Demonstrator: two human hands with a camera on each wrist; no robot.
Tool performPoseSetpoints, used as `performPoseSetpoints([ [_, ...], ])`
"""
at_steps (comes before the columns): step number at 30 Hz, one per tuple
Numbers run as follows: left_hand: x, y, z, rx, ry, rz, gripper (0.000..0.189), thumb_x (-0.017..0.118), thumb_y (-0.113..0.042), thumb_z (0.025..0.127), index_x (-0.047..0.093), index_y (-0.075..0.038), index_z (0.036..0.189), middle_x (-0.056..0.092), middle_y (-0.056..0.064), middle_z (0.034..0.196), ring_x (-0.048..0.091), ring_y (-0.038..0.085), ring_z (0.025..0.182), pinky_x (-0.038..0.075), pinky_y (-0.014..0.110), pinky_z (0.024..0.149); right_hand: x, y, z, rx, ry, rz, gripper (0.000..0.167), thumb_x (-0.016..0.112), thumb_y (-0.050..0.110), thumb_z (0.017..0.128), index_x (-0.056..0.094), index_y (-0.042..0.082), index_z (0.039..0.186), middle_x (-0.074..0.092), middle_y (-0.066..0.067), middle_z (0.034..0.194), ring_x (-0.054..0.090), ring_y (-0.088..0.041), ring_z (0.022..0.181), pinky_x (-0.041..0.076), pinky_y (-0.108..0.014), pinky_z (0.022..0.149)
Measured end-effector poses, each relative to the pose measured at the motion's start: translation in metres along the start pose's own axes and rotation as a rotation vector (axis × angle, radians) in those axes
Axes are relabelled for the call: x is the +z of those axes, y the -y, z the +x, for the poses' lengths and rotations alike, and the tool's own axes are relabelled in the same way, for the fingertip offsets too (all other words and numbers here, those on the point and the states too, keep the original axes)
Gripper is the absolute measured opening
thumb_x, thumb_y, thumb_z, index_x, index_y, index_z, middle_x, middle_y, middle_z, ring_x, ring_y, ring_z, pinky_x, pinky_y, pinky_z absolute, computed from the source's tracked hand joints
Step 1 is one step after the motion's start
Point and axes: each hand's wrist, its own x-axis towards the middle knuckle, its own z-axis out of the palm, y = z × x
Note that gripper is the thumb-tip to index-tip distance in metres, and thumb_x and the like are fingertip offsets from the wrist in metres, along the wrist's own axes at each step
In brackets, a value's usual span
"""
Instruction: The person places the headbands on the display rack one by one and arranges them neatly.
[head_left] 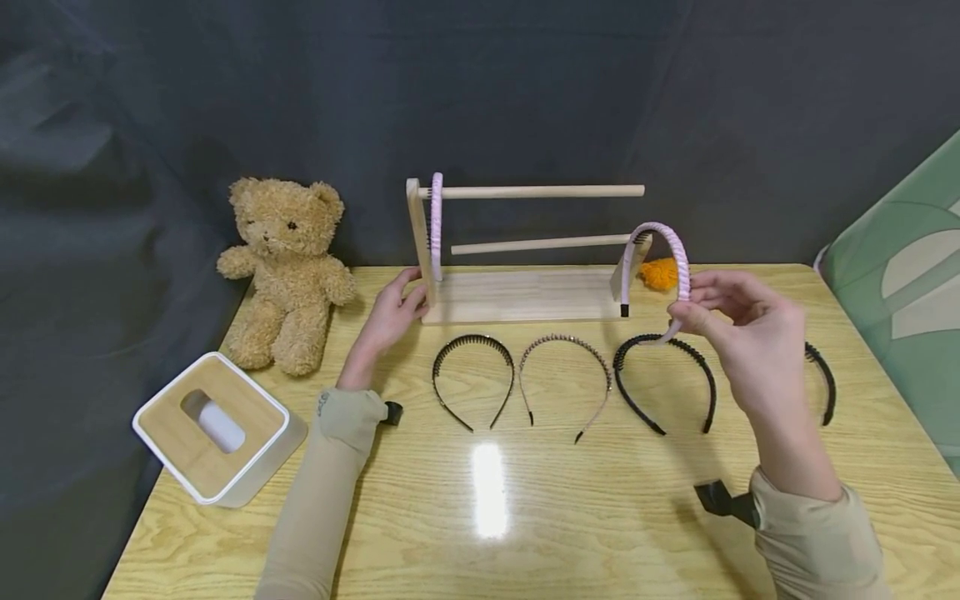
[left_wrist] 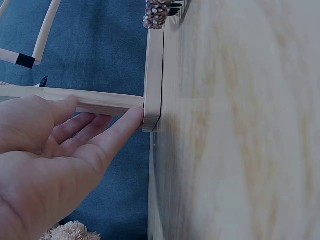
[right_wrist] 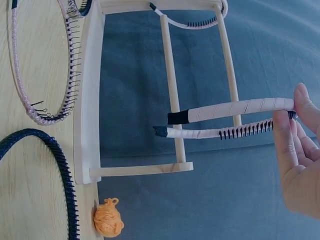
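Observation:
A wooden rack (head_left: pixel 525 297) with two horizontal rods stands at the back of the table. My left hand (head_left: pixel 395 310) holds its left upright (left_wrist: pixel 107 99) low down, thumb on one face and fingers on the other. A lilac ribbon-wrapped headband (head_left: pixel 437 225) hangs on the upper rod (head_left: pixel 540 192), close to that upright. Between thumb and fingers, my right hand (head_left: pixel 757 333) pinches a second lilac headband (right_wrist: pixel 235 109) by its curved part. In the head view it is raised at the rack's right end, overlapping the short right upright; its black-tipped ends point towards the rods in the right wrist view.
In front of the rack lie a black toothed headband (head_left: pixel 480 338), a beaded rose headband (head_left: pixel 566 338), a black braided one (head_left: pixel 701 367) and another black one (head_left: pixel 828 383). A teddy bear (head_left: pixel 288 267), tissue box (head_left: pixel 247 400) and orange fuzzy ball (head_left: pixel 660 273) stand around them.

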Motion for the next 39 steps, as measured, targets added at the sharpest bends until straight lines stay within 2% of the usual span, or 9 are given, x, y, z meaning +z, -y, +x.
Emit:
performPoseSetpoints([
  [9,0.0,0.0,0.0,-0.009,-0.004,0.012,0.05,0.042,-0.016,0.119,0.034,0.001,0.165,0.044,0.029,0.156,0.052,0.042,0.142,0.054,0.04,0.114,-0.001,0.0,0.007,-0.004,-0.043,-0.117,0.026,0.085,-0.017,0.083,0.078,-0.007,0.106,0.075,-0.005,0.086,0.067,-0.014,0.075,0.061,-0.013,0.068],
  [20,-0.001,0.002,0.001,0.011,-0.001,0.015,0.048,0.041,-0.015,0.119,0.037,0.001,0.163,0.045,0.03,0.155,0.052,0.043,0.141,0.052,0.043,0.115,0.001,-0.003,0.016,-0.026,-0.09,0.042,0.026,0.081,-0.024,0.081,0.077,-0.011,0.104,0.076,-0.008,0.085,0.068,-0.015,0.074,0.062,-0.015,0.067],
  [29,0.0,0.001,0.001,0.009,-0.001,0.011,0.048,0.042,-0.016,0.119,0.038,0.001,0.163,0.046,0.03,0.154,0.053,0.043,0.141,0.052,0.044,0.115,0.004,-0.005,0.022,-0.046,-0.118,0.037,0.024,0.081,-0.022,0.082,0.078,-0.01,0.103,0.075,-0.008,0.084,0.067,-0.016,0.073,0.062,-0.015,0.064],
  [39,0.001,0.0,0.001,0.013,-0.008,0.018,0.047,0.041,-0.013,0.119,0.037,0.002,0.163,0.046,0.031,0.155,0.053,0.043,0.141,0.053,0.041,0.114,0.01,-0.005,0.031,-0.077,-0.133,0.097,0.024,0.081,-0.022,0.082,0.077,-0.012,0.103,0.075,-0.01,0.084,0.067,-0.018,0.072,0.062,-0.017,0.066],
])
